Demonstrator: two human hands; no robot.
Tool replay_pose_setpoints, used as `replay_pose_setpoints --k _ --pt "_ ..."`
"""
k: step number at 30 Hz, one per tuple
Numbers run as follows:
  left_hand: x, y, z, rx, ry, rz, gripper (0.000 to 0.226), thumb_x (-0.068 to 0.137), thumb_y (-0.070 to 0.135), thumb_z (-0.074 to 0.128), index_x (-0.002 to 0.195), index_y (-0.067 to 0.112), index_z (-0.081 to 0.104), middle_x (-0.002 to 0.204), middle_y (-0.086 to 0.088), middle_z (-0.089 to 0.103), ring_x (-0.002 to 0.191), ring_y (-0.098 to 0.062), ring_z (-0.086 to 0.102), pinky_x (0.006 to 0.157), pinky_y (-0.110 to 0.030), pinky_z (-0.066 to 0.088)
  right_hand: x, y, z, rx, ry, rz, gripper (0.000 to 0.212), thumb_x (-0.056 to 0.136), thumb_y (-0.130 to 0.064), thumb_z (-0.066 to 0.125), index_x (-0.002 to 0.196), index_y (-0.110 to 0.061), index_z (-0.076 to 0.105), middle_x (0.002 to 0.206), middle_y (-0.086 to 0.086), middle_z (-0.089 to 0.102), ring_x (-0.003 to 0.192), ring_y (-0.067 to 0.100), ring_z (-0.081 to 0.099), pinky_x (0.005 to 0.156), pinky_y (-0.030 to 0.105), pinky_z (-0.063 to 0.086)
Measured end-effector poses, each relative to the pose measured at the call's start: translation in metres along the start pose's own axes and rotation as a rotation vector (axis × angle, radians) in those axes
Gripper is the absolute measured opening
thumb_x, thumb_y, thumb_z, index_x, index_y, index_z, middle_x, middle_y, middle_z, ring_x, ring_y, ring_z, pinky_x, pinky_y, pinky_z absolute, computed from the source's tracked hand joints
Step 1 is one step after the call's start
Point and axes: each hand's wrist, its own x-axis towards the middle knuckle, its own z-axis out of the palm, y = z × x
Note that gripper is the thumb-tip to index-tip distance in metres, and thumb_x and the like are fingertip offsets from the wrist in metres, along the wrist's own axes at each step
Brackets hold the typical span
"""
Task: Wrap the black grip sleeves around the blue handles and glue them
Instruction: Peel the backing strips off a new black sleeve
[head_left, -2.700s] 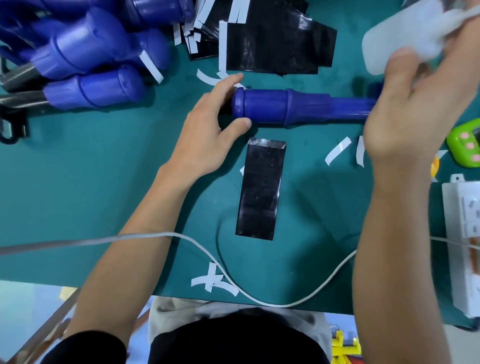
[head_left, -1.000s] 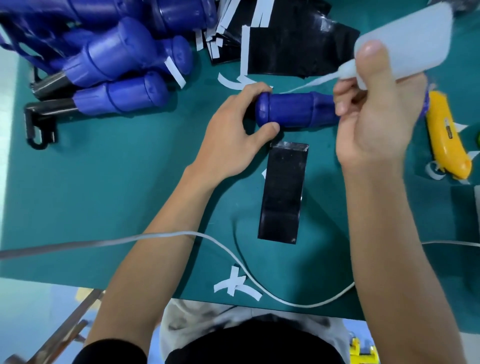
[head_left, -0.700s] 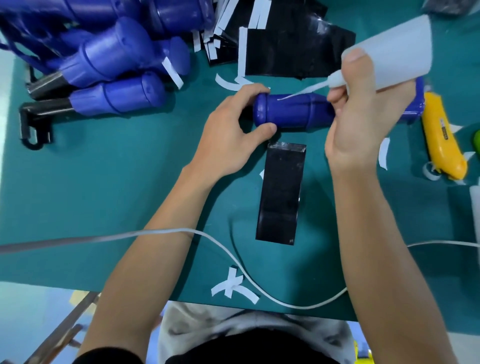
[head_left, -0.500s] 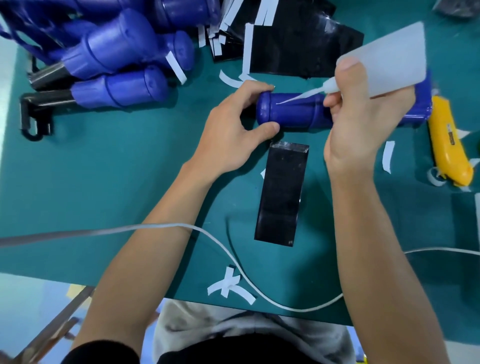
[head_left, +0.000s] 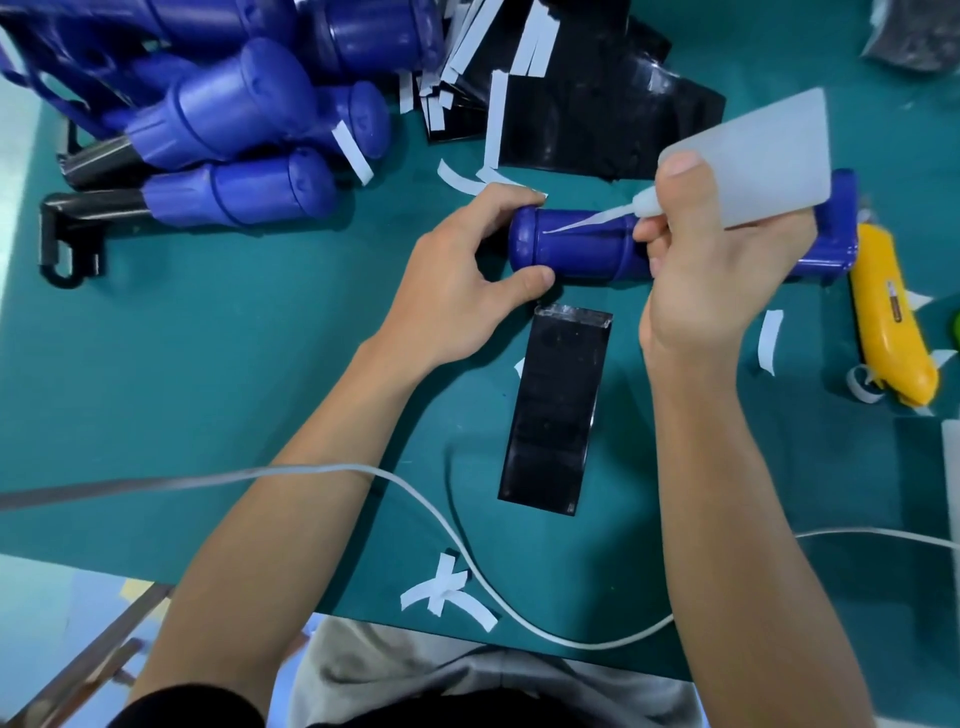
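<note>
A blue handle lies sideways on the green table. My left hand grips its rounded left end between thumb and fingers. My right hand grips a translucent glue bottle, tilted with its thin nozzle touching the top of the handle near the left end. My right hand hides the middle of the handle. A black grip sleeve lies flat just below the handle, with nothing touching it.
More blue handles are piled at the top left. A stack of black sleeves with white paper strips lies at the top. A yellow utility knife lies right. A white cable crosses the near table edge.
My right hand brought the glue bottle down from the upper right and set its nozzle on the handle, the tip moving left. My left hand kept hold of the handle's end.
</note>
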Motion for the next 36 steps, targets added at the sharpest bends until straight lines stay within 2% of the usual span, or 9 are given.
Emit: replay_pose_setpoints --k 3,11,18,25,36 --pt "-0.0004 -0.0002 -0.0001 0.006 -0.004 -0.001 0.053 0.083 0.031 0.081 0.132 0.027 0.061 0.122 0.012 0.07 0.117 -0.003 0.063 0.104 -0.019 0.044 -0.0015 -0.001 -0.0002 0.004 0.002 -0.009 0.02 0.086 -0.017 0.077 0.068 -0.024 0.072 0.067 -0.003 0.068 0.054 0.021 0.059 0.056 0.025 0.046" --pt "-0.0003 0.0003 0.0 0.006 0.003 0.002 0.053 0.083 0.033 0.081 0.132 0.029 0.061 0.121 0.012 0.07 0.115 -0.005 0.064 0.104 -0.023 0.046 -0.0041 -0.0055 0.0023 -0.033 -0.036 -0.013 0.023 0.087 -0.021 0.076 0.068 -0.032 0.076 0.065 -0.004 0.068 0.054 0.019 0.06 0.055 0.025 0.045" --pt "-0.0006 0.0013 0.0005 0.015 0.002 -0.007 0.054 0.083 0.033 0.081 0.133 0.029 0.061 0.122 0.012 0.07 0.116 -0.005 0.063 0.105 -0.023 0.046 -0.0042 -0.0074 0.0015 -0.053 -0.031 -0.028 0.026 0.089 -0.019 0.074 0.07 -0.037 0.078 0.065 -0.008 0.069 0.057 0.017 0.061 0.06 0.03 0.048" --pt "-0.0018 0.0022 0.0004 0.016 0.001 -0.013 0.054 0.083 0.032 0.081 0.133 0.028 0.061 0.123 0.01 0.07 0.116 -0.007 0.064 0.106 -0.028 0.047 -0.0053 -0.0067 0.0009 -0.057 -0.025 -0.011 0.024 0.088 -0.02 0.075 0.069 -0.034 0.077 0.065 -0.005 0.068 0.055 0.021 0.06 0.058 0.026 0.045" --pt "-0.0017 0.0032 0.0001 0.015 0.002 -0.013 0.054 0.083 0.031 0.081 0.133 0.028 0.061 0.124 0.01 0.07 0.116 -0.007 0.064 0.106 -0.027 0.047 -0.0039 -0.0049 -0.0006 -0.051 -0.042 -0.002 0.022 0.086 -0.021 0.077 0.066 -0.029 0.073 0.065 -0.001 0.068 0.054 0.023 0.06 0.055 0.026 0.044"
